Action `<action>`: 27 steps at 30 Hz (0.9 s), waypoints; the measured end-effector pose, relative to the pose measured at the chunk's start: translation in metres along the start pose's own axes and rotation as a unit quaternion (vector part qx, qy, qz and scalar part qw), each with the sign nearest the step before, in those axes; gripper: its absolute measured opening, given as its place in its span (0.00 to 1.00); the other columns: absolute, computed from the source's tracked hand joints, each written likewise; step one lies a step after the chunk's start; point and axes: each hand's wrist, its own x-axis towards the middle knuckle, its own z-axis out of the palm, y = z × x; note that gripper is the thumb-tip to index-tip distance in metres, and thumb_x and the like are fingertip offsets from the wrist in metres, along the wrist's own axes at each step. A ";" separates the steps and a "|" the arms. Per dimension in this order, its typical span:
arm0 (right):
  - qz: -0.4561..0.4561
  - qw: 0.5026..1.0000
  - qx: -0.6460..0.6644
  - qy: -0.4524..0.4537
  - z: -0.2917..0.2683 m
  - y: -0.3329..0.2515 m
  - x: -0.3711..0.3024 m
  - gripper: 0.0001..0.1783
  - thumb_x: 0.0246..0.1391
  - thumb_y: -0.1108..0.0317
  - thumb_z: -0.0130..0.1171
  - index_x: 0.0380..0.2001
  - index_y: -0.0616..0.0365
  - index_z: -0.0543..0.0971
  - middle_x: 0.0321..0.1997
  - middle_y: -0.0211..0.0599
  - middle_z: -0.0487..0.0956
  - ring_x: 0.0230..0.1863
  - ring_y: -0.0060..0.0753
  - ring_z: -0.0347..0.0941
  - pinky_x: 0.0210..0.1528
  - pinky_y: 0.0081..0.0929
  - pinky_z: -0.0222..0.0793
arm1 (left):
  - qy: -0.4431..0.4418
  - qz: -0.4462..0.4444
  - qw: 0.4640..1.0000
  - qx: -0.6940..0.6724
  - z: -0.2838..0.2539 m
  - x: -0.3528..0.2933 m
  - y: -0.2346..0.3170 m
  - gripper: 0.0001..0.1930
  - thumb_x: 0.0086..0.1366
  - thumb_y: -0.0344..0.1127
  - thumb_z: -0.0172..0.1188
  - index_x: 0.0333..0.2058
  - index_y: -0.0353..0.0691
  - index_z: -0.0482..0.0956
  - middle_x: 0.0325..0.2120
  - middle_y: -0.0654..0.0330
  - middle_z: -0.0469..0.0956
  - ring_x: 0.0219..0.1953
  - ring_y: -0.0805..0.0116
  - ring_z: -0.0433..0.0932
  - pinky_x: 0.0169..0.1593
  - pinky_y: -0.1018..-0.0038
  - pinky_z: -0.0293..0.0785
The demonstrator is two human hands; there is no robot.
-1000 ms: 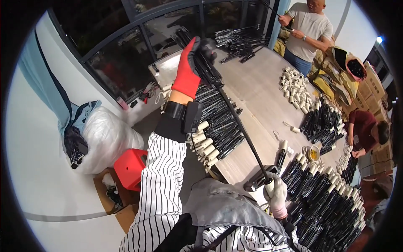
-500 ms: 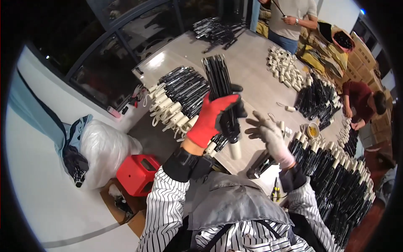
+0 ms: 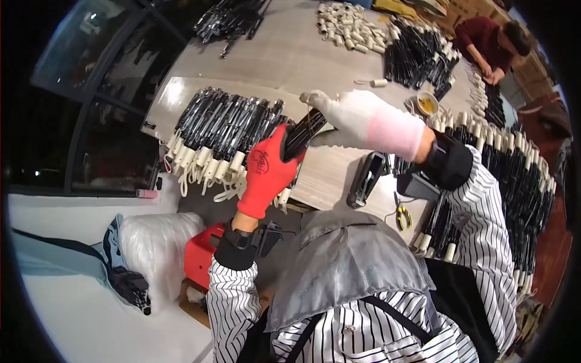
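My left hand [image 3: 269,163], in a red glove with a dark palm, is closed around a folded umbrella frame [image 3: 301,134] with black ribs. The frame slants up to the right over the table; its lower end is hidden by the glove. My right hand [image 3: 357,118], in a white glove with a pink cuff, reaches across from the right and cups the frame's upper end between fingers and thumb. To the left of my hands lies a row of similar umbrella frames [image 3: 227,124] with cream handles and wrist loops.
A black stapler-like tool [image 3: 366,178] and yellow-handled pliers [image 3: 403,216] lie near the table's front edge. Several piled umbrella frames [image 3: 514,181] stand at right. Loose cream handles [image 3: 351,27], a small bowl [image 3: 427,103] and a co-worker [image 3: 493,45] are farther off.
My view has shifted. The frame in my left hand has tipped from near upright to slanting right. My right hand has come up from the right onto its upper end.
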 end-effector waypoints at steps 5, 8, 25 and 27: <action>0.205 0.879 0.415 -0.115 0.033 0.021 -0.025 0.23 0.59 0.58 0.57 0.53 0.59 0.69 0.28 0.35 0.81 0.22 0.16 0.74 0.24 0.17 0.69 | -0.049 -0.139 0.929 -0.340 0.023 -0.002 0.006 0.15 0.58 0.36 0.65 0.43 0.38 0.76 0.28 0.60 0.78 0.28 0.64 0.79 0.33 0.68 0.75; 0.281 0.722 0.625 -0.097 0.061 0.027 -0.064 0.20 0.60 0.59 0.56 0.50 0.60 0.71 0.30 0.36 0.81 0.24 0.16 0.75 0.26 0.16 0.68 | -0.070 -0.142 0.845 -0.511 0.029 0.004 -0.015 0.14 0.60 0.35 0.64 0.43 0.38 0.76 0.28 0.60 0.77 0.27 0.65 0.78 0.33 0.69 0.76; 0.635 0.711 0.220 -0.205 0.258 0.100 -0.372 0.28 0.45 0.57 0.62 0.48 0.63 0.72 0.38 0.47 0.81 0.38 0.45 0.79 0.40 0.34 0.74 | -0.275 -0.481 0.700 -0.450 0.059 -0.025 0.014 0.12 0.67 0.33 0.54 0.46 0.35 0.74 0.24 0.62 0.74 0.24 0.72 0.75 0.29 0.77 0.73; 0.616 0.616 0.491 -0.035 0.248 0.105 -0.370 0.21 0.48 0.62 0.60 0.43 0.62 0.74 0.35 0.39 0.80 0.33 0.34 0.77 0.35 0.27 0.72 | -0.318 -0.485 0.662 -0.474 0.062 -0.028 0.022 0.10 0.66 0.31 0.54 0.44 0.35 0.74 0.24 0.61 0.75 0.23 0.72 0.75 0.29 0.76 0.74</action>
